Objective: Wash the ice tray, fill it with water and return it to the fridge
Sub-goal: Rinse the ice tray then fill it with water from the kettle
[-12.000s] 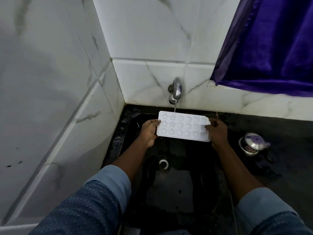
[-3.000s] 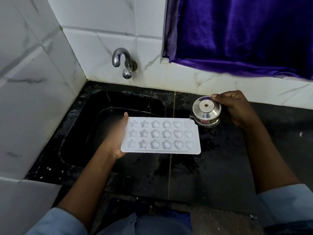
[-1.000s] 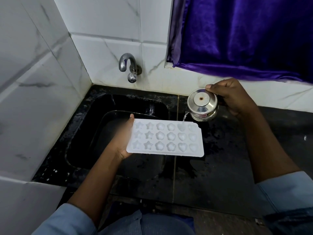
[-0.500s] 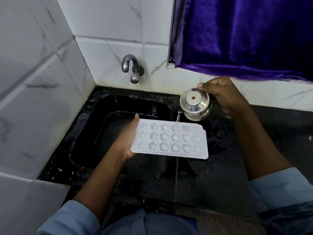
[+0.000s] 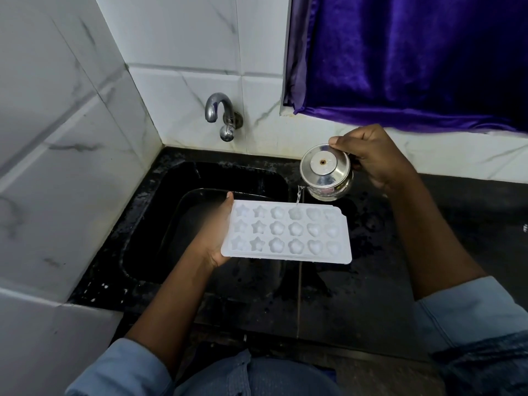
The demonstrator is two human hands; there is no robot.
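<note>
The white ice tray (image 5: 288,232), with star, flower and heart moulds, is held level over the right edge of the black sink (image 5: 160,224). My left hand (image 5: 214,238) grips its left end from below. My right hand (image 5: 371,155) holds a small steel kettle (image 5: 325,171) tilted just beyond the tray's far edge. A thin stream of water runs from the spout into a flower mould in the far row.
A steel tap (image 5: 220,115) sticks out of the white marble wall behind the sink, with no water running. A purple curtain (image 5: 414,58) hangs at the upper right. The black counter (image 5: 371,281) around the tray is wet.
The kettle and its stream have shifted left along the tray's far row, from the heart moulds to a flower mould. The tray stays held level.
</note>
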